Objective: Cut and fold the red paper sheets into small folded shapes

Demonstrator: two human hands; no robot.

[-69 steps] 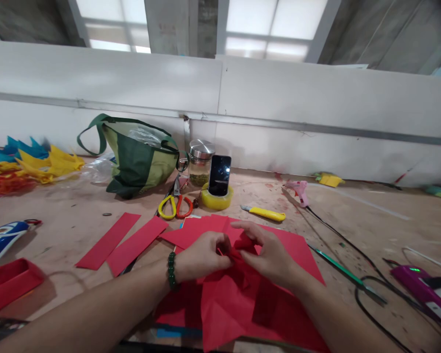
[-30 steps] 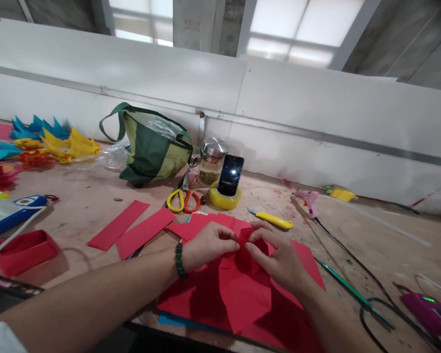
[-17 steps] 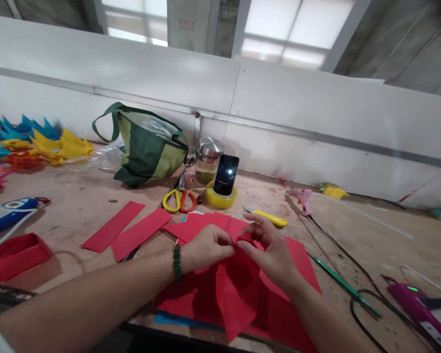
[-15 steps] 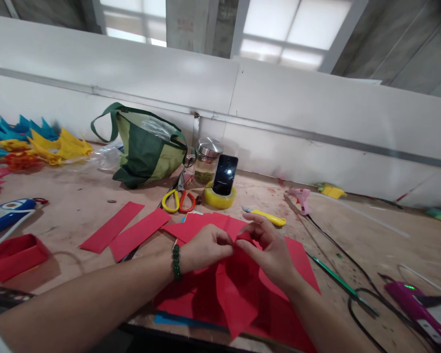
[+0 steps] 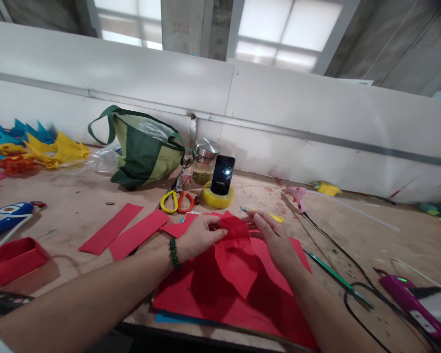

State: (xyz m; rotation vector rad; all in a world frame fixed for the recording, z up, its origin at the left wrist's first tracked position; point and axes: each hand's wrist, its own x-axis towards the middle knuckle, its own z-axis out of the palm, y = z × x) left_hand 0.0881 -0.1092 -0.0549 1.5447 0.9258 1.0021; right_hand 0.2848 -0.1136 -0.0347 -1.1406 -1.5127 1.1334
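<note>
A folded red paper piece [image 5: 237,260] hangs between my hands above a stack of red sheets [image 5: 191,299]. My left hand [image 5: 202,239] pinches its upper left edge between thumb and fingers, with a green bead bracelet on the wrist. My right hand [image 5: 273,240] is at the upper right edge of the piece, fingers extended and loosely apart; its fingertips are partly behind the paper. Two red strips [image 5: 112,229] lie to the left, and an open red paper box shape [image 5: 16,260] rests at the far left.
Behind the paper are scissors [image 5: 177,200], a phone [image 5: 222,175] on a yellow tape roll [image 5: 217,197], a glass jar [image 5: 204,164] and a green bag [image 5: 147,152]. A pink glue gun [image 5: 299,197], green cutter [image 5: 334,274] and purple power strip [image 5: 407,299] lie right.
The folded red piece has been raised and tilted, its lower tip now higher. My right hand's fingers have moved from a pinch to a more stretched pose. The view has shifted slightly.
</note>
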